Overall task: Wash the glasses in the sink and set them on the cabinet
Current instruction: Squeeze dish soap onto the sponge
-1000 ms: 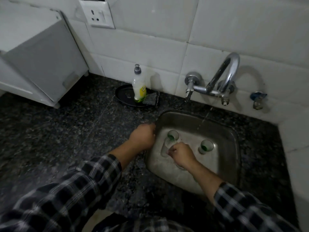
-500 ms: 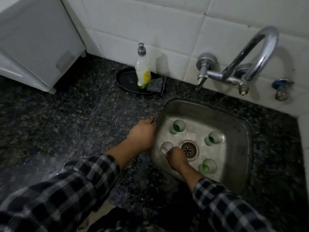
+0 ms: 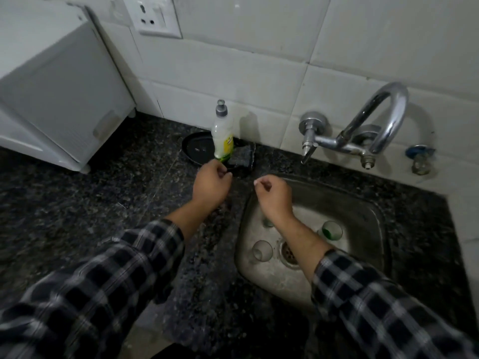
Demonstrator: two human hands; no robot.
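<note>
- in the sink point(image 3: 324, 195) three glasses show: a clear glass point(image 3: 262, 251) by the drain point(image 3: 289, 253), a green glass point(image 3: 331, 230) near the right wall, and a third glass point(image 3: 268, 223) half hidden under the right wrist.
- the clear glass looks empty. the green glass has something green at the bottom. i cannot tell what is in the third glass.
- the right hand point(image 3: 272, 196) hangs over the back left of the sink, fingers loosely curled, holding nothing.
- the left hand point(image 3: 211, 183) is over the counter point(image 3: 77, 203), just beside the black dish point(image 3: 194, 149), fingers loosely curled. i see nothing in it.
- the black dish holds a soap bottle point(image 3: 223, 136) with pale soap inside and a dark scrubber point(image 3: 242, 158).
- the right arm is right above the third glass, so a low move could bump it and tip it onto the hard steel.
- the soap bottle is tall and thin, so a push near its bottom could knock it over.
- a soapy glass is slippery, so it could slide out of wet fingers on the way to the white cabinet point(image 3: 64, 81), which stands well apart on the left.
</note>
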